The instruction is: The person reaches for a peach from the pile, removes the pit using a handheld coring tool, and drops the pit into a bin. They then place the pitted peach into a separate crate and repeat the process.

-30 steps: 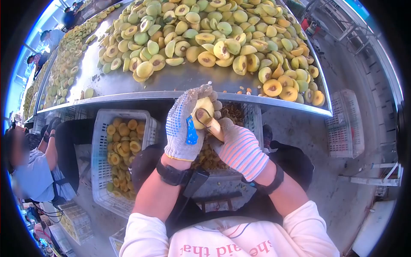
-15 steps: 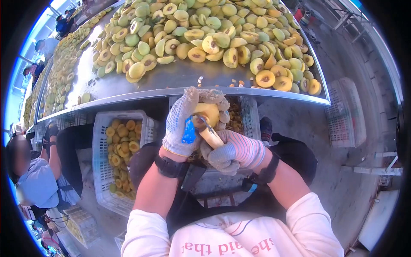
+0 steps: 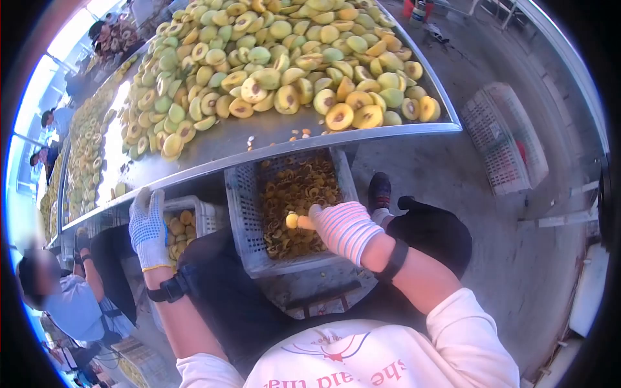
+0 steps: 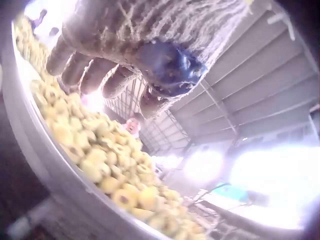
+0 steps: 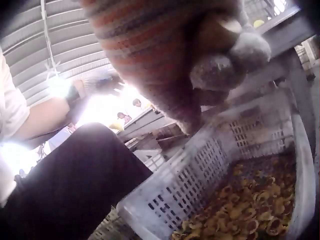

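My left hand (image 3: 149,229) in a blue-dotted glove is at the metal table's front edge, above a crate of fruit halves. In the left wrist view the same hand (image 4: 150,45) has loosely extended fingers, a blue patch on its glove and no fruit in it. With curled fingers, my striped-gloved right hand (image 3: 347,231) grips a wooden handle (image 3: 305,223) over a white crate (image 3: 242,223) of brown-yellow scraps. The handle's end looks rounded and pale yellow; its metal part is not visible. The right wrist view shows the right hand (image 5: 155,55) around the handle (image 5: 220,31), above the crate (image 5: 185,185).
Halved fruit (image 3: 278,64) is heaped on the metal table (image 3: 226,145), with a few kernels near its front edge. Fruit halves fill part of a crate (image 3: 208,216) at left. Another person (image 3: 81,301) sits farther left. A white crate (image 3: 495,139) stands on the floor at right.
My hands have parted. The left hand has moved left and no longer holds the fruit; the right keeps the handle, now over the scrap crate. The head view has shifted.
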